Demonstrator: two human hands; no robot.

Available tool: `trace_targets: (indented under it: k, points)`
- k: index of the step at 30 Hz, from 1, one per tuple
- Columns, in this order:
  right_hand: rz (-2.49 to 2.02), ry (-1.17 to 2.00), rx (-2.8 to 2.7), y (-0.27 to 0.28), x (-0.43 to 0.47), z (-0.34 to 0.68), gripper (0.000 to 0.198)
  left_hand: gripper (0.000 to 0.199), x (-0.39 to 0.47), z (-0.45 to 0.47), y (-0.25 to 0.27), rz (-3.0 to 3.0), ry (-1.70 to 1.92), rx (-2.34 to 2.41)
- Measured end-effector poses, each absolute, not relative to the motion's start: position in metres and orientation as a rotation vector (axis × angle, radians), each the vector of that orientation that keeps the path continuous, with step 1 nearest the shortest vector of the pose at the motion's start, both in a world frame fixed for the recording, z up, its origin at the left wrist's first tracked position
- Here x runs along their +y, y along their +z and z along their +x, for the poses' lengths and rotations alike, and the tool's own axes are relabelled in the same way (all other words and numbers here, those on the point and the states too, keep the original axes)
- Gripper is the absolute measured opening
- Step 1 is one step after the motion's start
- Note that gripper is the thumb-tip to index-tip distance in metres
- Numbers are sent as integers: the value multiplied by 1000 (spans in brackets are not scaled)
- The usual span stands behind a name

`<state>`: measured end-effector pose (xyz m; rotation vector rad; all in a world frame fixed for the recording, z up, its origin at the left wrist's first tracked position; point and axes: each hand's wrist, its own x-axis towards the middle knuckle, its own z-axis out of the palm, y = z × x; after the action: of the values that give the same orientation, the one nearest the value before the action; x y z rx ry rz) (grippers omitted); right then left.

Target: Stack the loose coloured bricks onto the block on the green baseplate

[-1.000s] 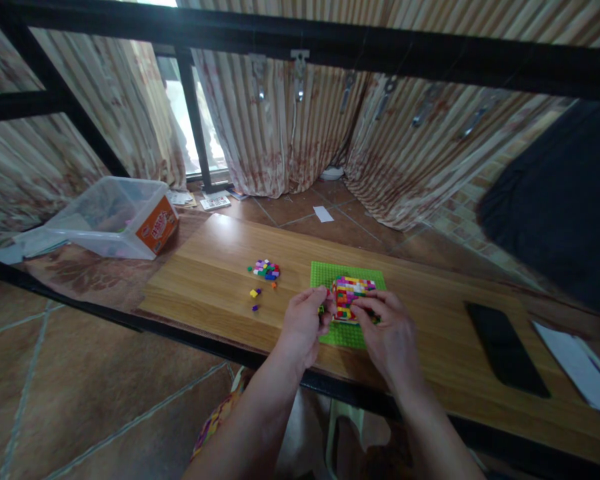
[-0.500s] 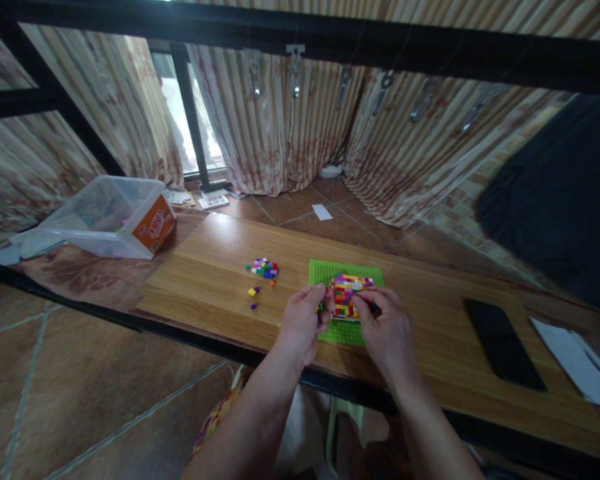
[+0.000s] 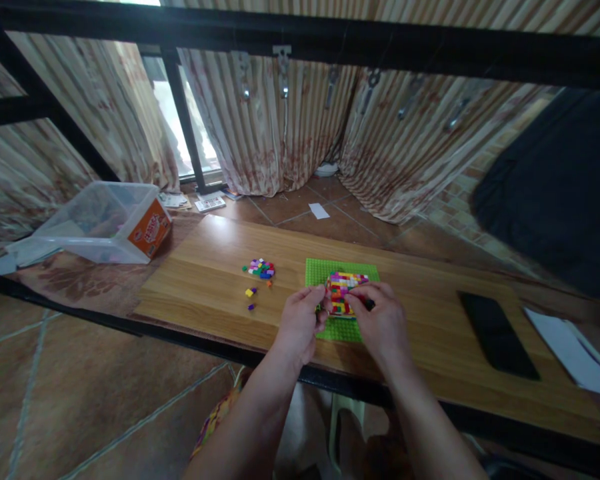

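A block of many-coloured building bricks (image 3: 341, 287) stands on the green studded baseplate (image 3: 345, 330). My left hand (image 3: 303, 323) is closed at the block's left side, its fingers curled around small building bricks, of which a bit of green shows. Over the right part of the block is my right hand (image 3: 380, 320), thumb and forefinger pinched together at its top. Whatever lies between those fingertips is too small to make out. The right hand hides part of the block and the plate.
Loose bricks (image 3: 263, 269) lie in a pile on the wooden board (image 3: 205, 287), with several stray ones nearer me. A clear plastic box (image 3: 95, 237) stands far left. To the right are a black phone (image 3: 497, 333) and white paper (image 3: 573, 350). A black bar (image 3: 300, 33) crosses above.
The view has shifted slightly, so everything sits a little further left. My right hand has moved very slightly on the brick block; my left hand keeps its place beside it.
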<state>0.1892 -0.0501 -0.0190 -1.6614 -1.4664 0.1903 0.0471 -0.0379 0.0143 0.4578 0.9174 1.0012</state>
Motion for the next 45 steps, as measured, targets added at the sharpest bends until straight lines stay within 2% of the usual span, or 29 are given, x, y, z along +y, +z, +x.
trace_targets:
  k: [7, 14, 21, 28, 35, 45]
  points:
    - [-1584, 178, -1420, -13, -55, 187, 19, 25, -40, 48, 14, 498, 988, 924]
    - [-1349, 256, -1625, -1, -62, 176, 18, 25, -40, 50, 14, 524, 955, 901]
    - [-1332, 339, -1636, -4, -61, 176, 18, 27, -40, 51, 14, 576, 893, 904]
    - [-1333, 294, -1715, -4, -62, 177, 23, 35, -42, 50, 15, 613, 855, 900]
    - [-1321, 320, -1680, -3, -62, 178, 23, 28, -42, 48, 15, 553, 852, 839]
    - [-1333, 332, -1580, -8, -63, 184, 14, 30, -43, 52, 13, 508, 847, 821]
